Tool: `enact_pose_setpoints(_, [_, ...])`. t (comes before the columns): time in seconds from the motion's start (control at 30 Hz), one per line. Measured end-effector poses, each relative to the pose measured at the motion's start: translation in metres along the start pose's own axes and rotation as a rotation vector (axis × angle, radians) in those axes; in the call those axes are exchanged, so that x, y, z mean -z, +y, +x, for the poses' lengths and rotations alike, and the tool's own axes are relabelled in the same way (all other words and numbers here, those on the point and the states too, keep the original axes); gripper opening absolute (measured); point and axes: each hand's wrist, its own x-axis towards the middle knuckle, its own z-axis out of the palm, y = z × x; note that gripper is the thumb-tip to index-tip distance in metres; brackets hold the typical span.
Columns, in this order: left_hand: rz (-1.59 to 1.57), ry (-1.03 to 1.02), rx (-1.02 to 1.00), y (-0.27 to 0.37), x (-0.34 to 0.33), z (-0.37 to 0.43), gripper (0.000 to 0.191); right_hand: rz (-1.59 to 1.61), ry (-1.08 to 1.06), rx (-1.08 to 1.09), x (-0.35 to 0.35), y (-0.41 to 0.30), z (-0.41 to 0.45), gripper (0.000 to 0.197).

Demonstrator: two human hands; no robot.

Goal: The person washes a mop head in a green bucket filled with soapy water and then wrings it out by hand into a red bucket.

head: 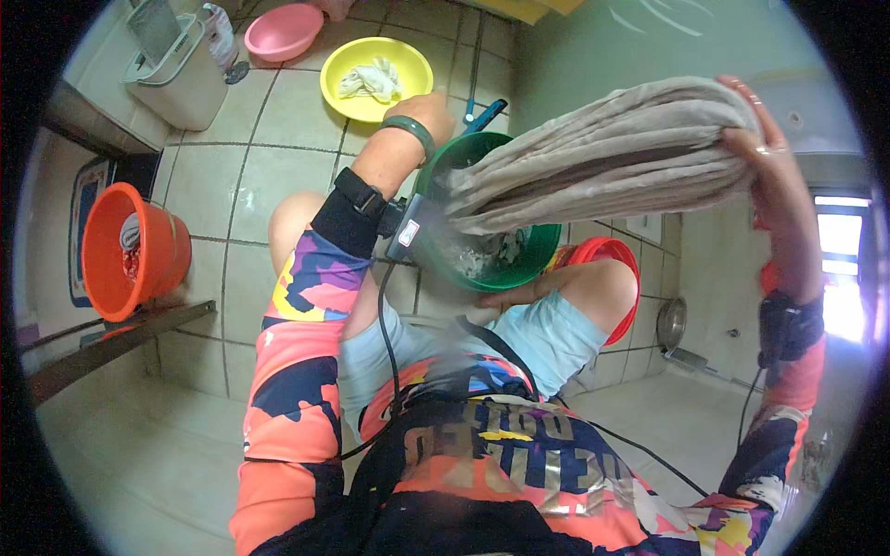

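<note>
A long, wet-looking grey cloth (605, 153) hangs in several folds above the green basin (554, 257). My right hand (761, 139) grips its raised right end, the fingers wrapped over the looped folds. The other end slopes down to the basin, where a blur hides part of it. Water with dark and pale patches shows inside the basin. My left hand (423, 117), with a green bangle at the wrist, is curled above the basin's far left rim. Its fingers are turned away, and I cannot tell whether it holds anything.
Beyond my left hand sits a yellow basin (334, 94) holding white cloth, with a pink basin (285, 31) behind. An orange bucket (163, 240) with items inside stands left. A red basin (629, 299) is beside my knee. A blue-handled tool (487, 115) lies behind the green basin.
</note>
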Motion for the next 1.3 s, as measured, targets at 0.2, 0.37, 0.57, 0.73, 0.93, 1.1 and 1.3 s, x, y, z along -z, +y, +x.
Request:
enact_pose_setpoints(0.2, [0.012, -0.035, -0.042, 0.011, -0.005, 0.007, 0.037, 0.274, -0.106, -0.195, -0.078, 0.101, 0.035, 0.056])
enact_pose_setpoints(0.37, [0.086, -0.029, -0.035, 0.026, -0.004, 0.032, 0.038, 0.521, -0.026, -0.285, -0.144, 0.211, 0.081, 0.055])
enact_pose_setpoints(0.57, [0.091, -0.035, -0.033, 0.043, -0.014, 0.057, 0.041, 0.048, -0.058, -0.201, -0.213, 0.318, 0.12, 0.066])
enact_pose_setpoints(0.73, [0.139, -0.087, -0.054, 0.022, -0.054, 0.055, 0.041, -0.392, -0.338, -0.213, -0.273, 0.358, 0.121, 0.07])
enact_pose_setpoints(0.93, [0.146, -0.04, -0.07, 0.03, -0.055, 0.089, 0.041, -0.681, -0.523, -0.26, -0.277, 0.402, 0.191, 0.07])
enact_pose_setpoints(1.1, [0.099, -0.115, -0.07, -0.006, -0.046, 0.056, 0.031, -0.069, -0.413, -0.324, -0.285, 0.339, 0.146, 0.065])
enact_pose_setpoints(1.3, [-0.008, -0.054, -0.074, -0.031, -0.014, 0.018, 0.027, 0.452, -0.314, -0.432, -0.218, 0.194, 0.107, 0.056])
